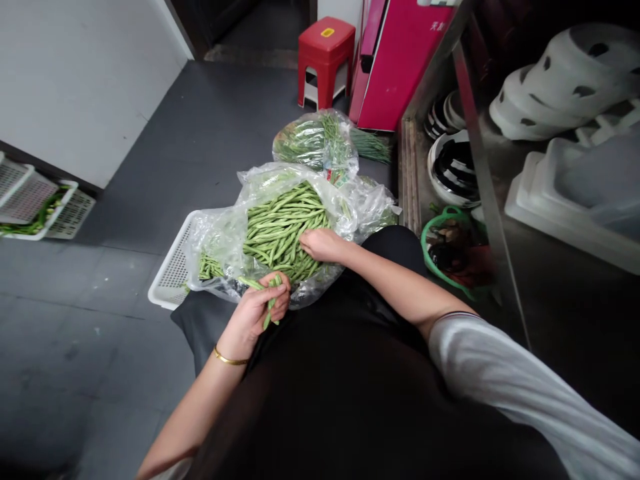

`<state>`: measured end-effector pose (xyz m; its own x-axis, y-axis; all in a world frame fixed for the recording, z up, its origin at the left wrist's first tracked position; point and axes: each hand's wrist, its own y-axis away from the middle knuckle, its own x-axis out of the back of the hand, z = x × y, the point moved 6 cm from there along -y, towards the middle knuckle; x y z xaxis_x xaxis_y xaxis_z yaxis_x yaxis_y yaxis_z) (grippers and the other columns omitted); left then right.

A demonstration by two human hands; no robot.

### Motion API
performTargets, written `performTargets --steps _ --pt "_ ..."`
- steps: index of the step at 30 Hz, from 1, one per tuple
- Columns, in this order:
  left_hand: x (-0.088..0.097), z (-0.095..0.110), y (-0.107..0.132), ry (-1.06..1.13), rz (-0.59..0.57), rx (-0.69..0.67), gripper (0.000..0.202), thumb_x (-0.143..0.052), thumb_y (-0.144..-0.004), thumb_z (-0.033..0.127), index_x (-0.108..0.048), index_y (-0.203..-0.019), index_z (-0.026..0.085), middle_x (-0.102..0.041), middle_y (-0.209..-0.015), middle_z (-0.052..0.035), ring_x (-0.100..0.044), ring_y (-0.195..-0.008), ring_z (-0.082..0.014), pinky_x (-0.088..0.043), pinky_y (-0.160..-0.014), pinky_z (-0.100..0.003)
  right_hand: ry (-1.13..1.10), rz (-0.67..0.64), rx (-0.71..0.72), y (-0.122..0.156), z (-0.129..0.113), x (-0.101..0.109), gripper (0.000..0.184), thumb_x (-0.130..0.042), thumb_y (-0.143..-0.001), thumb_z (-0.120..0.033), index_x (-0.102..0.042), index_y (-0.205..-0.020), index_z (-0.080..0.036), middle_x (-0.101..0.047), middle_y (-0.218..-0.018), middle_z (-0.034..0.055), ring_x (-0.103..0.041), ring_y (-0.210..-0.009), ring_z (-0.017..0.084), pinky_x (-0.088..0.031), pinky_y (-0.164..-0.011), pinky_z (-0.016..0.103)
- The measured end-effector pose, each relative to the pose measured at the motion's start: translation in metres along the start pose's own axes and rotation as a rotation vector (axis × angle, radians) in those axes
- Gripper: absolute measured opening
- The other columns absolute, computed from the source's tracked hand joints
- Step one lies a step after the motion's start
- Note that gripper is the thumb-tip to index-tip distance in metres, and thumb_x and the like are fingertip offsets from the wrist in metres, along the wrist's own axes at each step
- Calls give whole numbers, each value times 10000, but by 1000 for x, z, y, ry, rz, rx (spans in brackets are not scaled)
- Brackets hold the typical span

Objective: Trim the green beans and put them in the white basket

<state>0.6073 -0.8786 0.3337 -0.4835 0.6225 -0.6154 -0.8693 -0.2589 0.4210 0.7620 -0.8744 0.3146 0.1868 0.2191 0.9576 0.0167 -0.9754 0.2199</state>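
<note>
A clear plastic bag (265,175) lies spread open in front of me, full of long green beans (280,223). My left hand (263,303), with a gold bangle at the wrist, is closed around a few green beans (271,303) near the bag's front edge. On the right side of the pile, my right hand (320,245) has its fingers pinched together down among the beans; the fingertips are partly hidden. Left of the bag, a white perforated basket (170,267) stands partly under the plastic. Short pieces of bean (209,267) show through the plastic there.
Behind the bag lies another bag of greens (310,140). A red stool (327,60) stands beside a pink cabinet (405,60). At right are a green basket (453,213) and a metal shelf (493,200) with white plastic tubs. White crates (65,217) stand at left.
</note>
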Motion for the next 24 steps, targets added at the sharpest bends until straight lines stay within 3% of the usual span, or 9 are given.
performTargets --steps 3,7,10,15,17,20,22,24 --pt "0 -1 -3 -21 33 -9 131 -621 -788 242 -523 -767 158 -399 -493 57 -315 -358 -39 -254 -325 -129 8 48 52 5 1 3 286 -363 -899 -201 -603 -1041 -137 -635 -1028 132 -612 -839 200 -417 -660 276" --pt "-6 2 -4 -186 61 -66 170 -654 -770 271 -525 -779 160 -472 -517 41 -390 -382 -52 -321 -343 -140 8 -86 169 -5 -17 -15 242 -429 -820 -123 -635 -947 -114 -666 -914 126 -607 -753 180 -384 -587 252" --pt "-9 4 -2 -290 76 -69 249 -722 -701 275 -563 -841 144 -553 -584 10 -470 -422 -67 -371 -372 -151 -15 -94 198 -13 -20 -16 193 -473 -788 -135 -648 -863 -101 -679 -842 117 -594 -707 168 -367 -567 246" --pt "0 3 -8 3 113 37 483 -575 -744 559 -617 -855 91 -583 -610 -56 -504 -454 -120 -391 -366 -214 -195 26 190 -6 7 7 208 -446 -822 -176 -634 -869 -101 -677 -874 93 -581 -726 139 -374 -621 224" --pt "7 3 -12 134 183 48 401 -557 -782 485 -616 -820 90 -582 -615 -58 -517 -478 -125 -401 -386 -220 -277 116 97 0 21 18 193 -449 -818 -156 -627 -875 -106 -673 -877 78 -580 -746 131 -376 -655 215" --pt "15 9 -16 211 338 -65 189 -587 -789 298 -594 -772 110 -594 -634 -43 -551 -529 -121 -462 -475 -235 -248 218 -140 14 27 29 223 -428 -859 -204 -627 -887 -106 -664 -912 104 -588 -772 159 -373 -658 240" --pt "17 15 -17 195 431 -197 104 -619 -765 215 -569 -738 129 -593 -627 -18 -560 -539 -112 -489 -533 -242 -239 216 -196 29 9 30 330 -385 -906 -324 -637 -853 -118 -666 -858 107 -594 -746 177 -370 -632 256" --pt "16 20 -16 165 496 -322 112 -649 -743 182 -545 -726 145 -587 -613 6 -560 -538 -103 -491 -554 -235 -258 186 -121 43 -22 27 467 -330 -921 -461 -644 -814 -132 -664 -782 96 -602 -729 188 -371 -619 263"
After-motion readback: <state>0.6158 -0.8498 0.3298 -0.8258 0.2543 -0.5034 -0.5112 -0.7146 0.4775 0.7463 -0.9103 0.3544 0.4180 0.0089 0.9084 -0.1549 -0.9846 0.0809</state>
